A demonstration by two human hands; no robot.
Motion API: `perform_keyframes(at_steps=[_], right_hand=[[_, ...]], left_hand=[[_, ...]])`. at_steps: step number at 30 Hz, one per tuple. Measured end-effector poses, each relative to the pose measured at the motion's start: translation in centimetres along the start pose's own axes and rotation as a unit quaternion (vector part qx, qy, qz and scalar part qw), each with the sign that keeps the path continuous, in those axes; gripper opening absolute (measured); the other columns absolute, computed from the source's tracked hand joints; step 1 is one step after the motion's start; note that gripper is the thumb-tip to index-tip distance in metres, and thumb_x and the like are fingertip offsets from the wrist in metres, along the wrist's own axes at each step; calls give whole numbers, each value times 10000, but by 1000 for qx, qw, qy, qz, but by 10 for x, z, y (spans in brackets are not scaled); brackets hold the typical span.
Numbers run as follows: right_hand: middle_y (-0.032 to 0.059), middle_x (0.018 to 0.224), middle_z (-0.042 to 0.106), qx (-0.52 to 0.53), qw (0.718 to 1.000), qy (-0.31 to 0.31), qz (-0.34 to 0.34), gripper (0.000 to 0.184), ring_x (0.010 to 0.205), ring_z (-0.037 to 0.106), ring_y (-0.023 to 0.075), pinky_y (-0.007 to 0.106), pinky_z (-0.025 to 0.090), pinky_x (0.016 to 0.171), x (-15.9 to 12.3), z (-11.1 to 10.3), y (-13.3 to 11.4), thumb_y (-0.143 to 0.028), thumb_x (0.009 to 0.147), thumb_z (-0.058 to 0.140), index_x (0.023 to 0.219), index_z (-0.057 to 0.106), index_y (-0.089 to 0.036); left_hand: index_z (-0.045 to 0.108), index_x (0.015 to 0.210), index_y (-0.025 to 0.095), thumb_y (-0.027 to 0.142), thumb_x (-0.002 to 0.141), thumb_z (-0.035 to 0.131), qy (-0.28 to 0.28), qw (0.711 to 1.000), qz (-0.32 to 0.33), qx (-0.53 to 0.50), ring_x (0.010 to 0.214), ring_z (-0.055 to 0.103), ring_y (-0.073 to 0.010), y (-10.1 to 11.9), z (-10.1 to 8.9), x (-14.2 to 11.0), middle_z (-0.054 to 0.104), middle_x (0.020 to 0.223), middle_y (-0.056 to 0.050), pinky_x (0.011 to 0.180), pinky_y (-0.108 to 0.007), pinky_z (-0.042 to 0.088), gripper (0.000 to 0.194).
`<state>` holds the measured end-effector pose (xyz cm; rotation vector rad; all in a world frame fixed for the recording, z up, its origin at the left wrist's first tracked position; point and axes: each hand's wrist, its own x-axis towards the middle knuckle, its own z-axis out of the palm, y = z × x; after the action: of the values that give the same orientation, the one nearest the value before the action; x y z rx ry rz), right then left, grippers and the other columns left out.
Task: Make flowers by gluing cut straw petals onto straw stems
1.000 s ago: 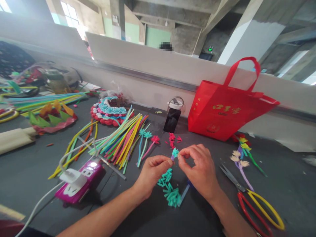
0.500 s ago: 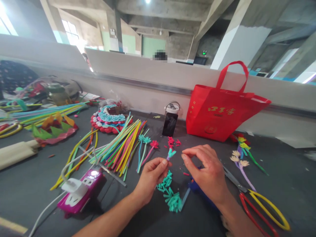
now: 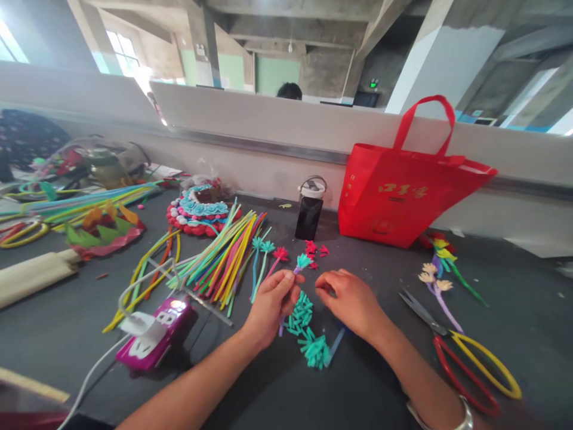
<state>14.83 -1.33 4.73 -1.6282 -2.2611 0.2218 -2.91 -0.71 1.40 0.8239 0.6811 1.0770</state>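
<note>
My left hand [image 3: 273, 304] is closed on a small flower [image 3: 304, 261] with teal fuzzy petals and a purple pipe-cleaner stem, whose lower end shows below the fingers. To its right, my right hand [image 3: 351, 300] hovers with thumb and fingers curled together; anything in the fingertips is too small to make out. Below and between the hands lie short teal cut pieces [image 3: 314, 349]. A clear stick [image 3: 335, 346] rests beside them, and its far end disappears under my right hand. Finished-looking teal flowers [image 3: 267, 246] and a red flower [image 3: 280, 254] lie just beyond my left hand.
Scissors [image 3: 436, 328] lie open at right, near more flowers [image 3: 433, 278]. A red bag [image 3: 403, 191] and a bottle with a phone [image 3: 308, 218] against it stand behind. Leftward are a pipe-cleaner bundle [image 3: 224, 257] and a purple power strip [image 3: 154, 337] with cables.
My left hand has turned the flower, so more teal petals show and the stem is visible below. My right hand has shifted left and lower, its fingers curling more. The view has moved slightly.
</note>
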Motion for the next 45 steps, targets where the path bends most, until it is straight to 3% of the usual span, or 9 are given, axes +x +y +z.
perform_keyframes(at_steps=[13, 20, 24, 29, 31, 35, 39, 41, 45], right_hand=[[-2, 828, 676, -8, 996, -91, -22, 148, 831, 609, 166, 253, 382, 729, 2, 30, 6, -126, 822, 573, 822, 669, -239], [12, 750, 640, -13, 996, -88, -21, 137, 776, 588, 171, 264, 372, 705, 2, 38, 3, -108, 778, 548, 718, 619, -209], [3, 761, 653, 5, 997, -71, -2, 143, 743, 605, 162, 256, 396, 670, 2, 31, 5, -116, 798, 512, 822, 616, -211], [33, 1054, 703, 139, 989, -51, -12, 293, 929, 648, 166, 275, 463, 818, 4, 11, 13, -145, 873, 452, 1068, 654, -228], [23, 1015, 719, 184, 982, -38, 0, 252, 914, 659, 169, 280, 478, 824, 3, 0, 15, -183, 876, 485, 1018, 687, -235], [-2, 793, 712, 285, 956, 20, 59, 135, 727, 656, 157, 250, 504, 654, 0, -20, 14, -287, 836, 598, 889, 703, -220], [-6, 817, 681, 386, 917, 65, 72, 303, 567, 599, 106, 219, 494, 520, -5, -31, 7, -328, 848, 599, 1126, 671, -230], [3, 834, 691, 394, 915, 55, 67, 321, 560, 601, 100, 219, 509, 525, -8, -32, 3, -334, 863, 590, 1159, 671, -238], [15, 820, 731, 392, 916, 60, 60, 181, 689, 670, 135, 228, 542, 618, -11, -30, -5, -328, 861, 616, 966, 724, -228]], left_hand=[[605, 865, 144, 368, 878, 596, -1, 1000, 3, -14, 414, 242, -44, 2, 0, 0, 446, 505, 62, 428, -233, 120, 224], [604, 857, 146, 388, 861, 611, -3, 1000, -4, -18, 399, 243, -41, 1, 0, -1, 452, 497, 64, 421, -236, 117, 243], [606, 857, 145, 403, 852, 619, 4, 1000, -7, -14, 400, 245, -40, 1, 0, -2, 447, 494, 66, 421, -231, 124, 259], [606, 867, 146, 411, 849, 617, 7, 1000, -12, -13, 400, 243, -42, 2, 2, -3, 452, 497, 64, 420, -231, 110, 266], [605, 868, 146, 418, 842, 624, 7, 1000, -15, -16, 401, 243, -42, 3, 3, -3, 453, 498, 64, 420, -230, 109, 274], [604, 856, 144, 428, 831, 640, 3, 999, -26, -21, 401, 239, -39, 4, 4, -4, 444, 488, 66, 418, -223, 109, 288], [607, 835, 143, 430, 811, 662, 1, 999, -34, -22, 400, 245, -38, 3, 5, -5, 443, 489, 64, 412, -218, 112, 293], [610, 833, 143, 428, 806, 669, 2, 999, -37, -24, 402, 247, -36, 2, 5, -5, 443, 491, 64, 411, -213, 119, 292], [615, 833, 143, 414, 810, 668, 2, 999, -34, -24, 409, 258, -34, 2, 6, -6, 450, 499, 60, 413, -207, 130, 277]])
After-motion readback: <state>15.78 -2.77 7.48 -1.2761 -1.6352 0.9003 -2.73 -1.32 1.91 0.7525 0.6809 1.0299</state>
